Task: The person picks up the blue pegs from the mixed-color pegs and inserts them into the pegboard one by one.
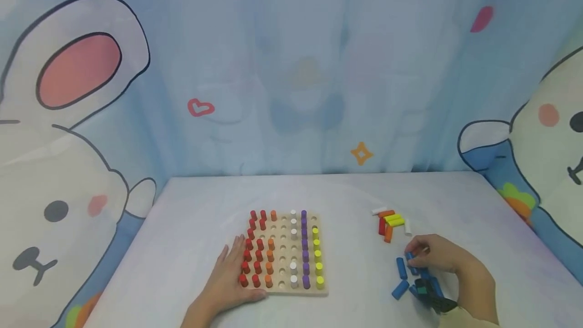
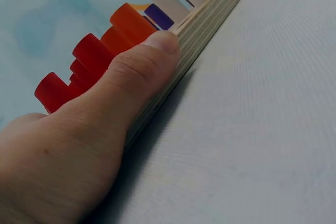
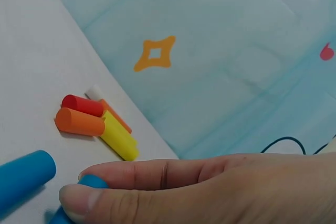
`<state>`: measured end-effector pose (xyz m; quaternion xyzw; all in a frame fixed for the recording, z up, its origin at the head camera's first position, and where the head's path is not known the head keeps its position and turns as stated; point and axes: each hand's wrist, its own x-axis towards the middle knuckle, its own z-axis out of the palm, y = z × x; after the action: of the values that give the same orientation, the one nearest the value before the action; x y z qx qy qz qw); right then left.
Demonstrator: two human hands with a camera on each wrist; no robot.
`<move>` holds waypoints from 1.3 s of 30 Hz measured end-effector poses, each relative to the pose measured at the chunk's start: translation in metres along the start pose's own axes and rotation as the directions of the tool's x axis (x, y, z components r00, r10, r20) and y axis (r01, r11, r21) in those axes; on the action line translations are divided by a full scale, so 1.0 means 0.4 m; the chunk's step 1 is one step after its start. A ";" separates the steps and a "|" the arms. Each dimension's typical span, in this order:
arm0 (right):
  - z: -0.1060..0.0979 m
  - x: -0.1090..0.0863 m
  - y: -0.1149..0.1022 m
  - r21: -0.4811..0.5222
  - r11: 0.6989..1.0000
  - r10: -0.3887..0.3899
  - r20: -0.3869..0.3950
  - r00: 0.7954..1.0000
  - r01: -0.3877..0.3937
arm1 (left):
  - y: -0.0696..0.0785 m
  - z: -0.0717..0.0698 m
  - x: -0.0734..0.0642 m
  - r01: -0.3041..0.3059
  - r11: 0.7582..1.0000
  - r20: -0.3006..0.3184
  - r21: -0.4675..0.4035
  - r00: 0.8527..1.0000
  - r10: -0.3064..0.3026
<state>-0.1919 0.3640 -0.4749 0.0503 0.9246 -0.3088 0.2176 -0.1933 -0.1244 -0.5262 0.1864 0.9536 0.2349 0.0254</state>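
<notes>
A wooden pegboard [image 1: 311,291] lies on the table with columns of red, orange, white, purple and yellow pegs; one column between orange and white is bare holes. My left hand [image 1: 226,280] rests at its near left corner, fingers extended along the left side. In the left wrist view, the thumb of the left hand [image 2: 100,108] lies straight against the near edge of the board [image 2: 210,27]. To the right, my right hand [image 1: 448,256] pinches a blue peg [image 3: 93,181] between thumb and forefinger, low over the table. Other blue pegs [image 1: 401,268] lie around and partly under that hand.
Beyond the right hand lies a small heap of loose pegs: yellow [image 1: 394,219], red [image 1: 381,226], orange [image 1: 388,234] and white [image 1: 407,227]. A light blue curtain [image 1: 291,90] with cartoon prints hangs behind the white table [image 1: 200,216].
</notes>
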 end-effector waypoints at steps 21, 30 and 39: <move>-0.009 -0.011 0.003 0.039 0.997 0.060 -0.025 0.998 -0.059 | 0.005 0.001 -0.001 0.013 1.000 0.036 -0.003 0.999 -0.013; -0.017 -0.009 -0.003 0.031 0.999 0.017 -0.029 0.999 -0.016 | 0.000 0.004 0.000 0.025 1.000 0.039 0.013 0.999 -0.026; -0.021 -0.008 0.000 0.045 0.999 0.004 -0.029 1.000 -0.002 | -0.001 0.006 0.001 0.030 0.999 0.030 0.016 0.999 -0.031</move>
<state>-0.1923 0.3691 -0.4675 0.0610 0.9203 -0.3286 0.2034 -0.1934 -0.1236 -0.5285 0.1757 0.9577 0.2241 0.0419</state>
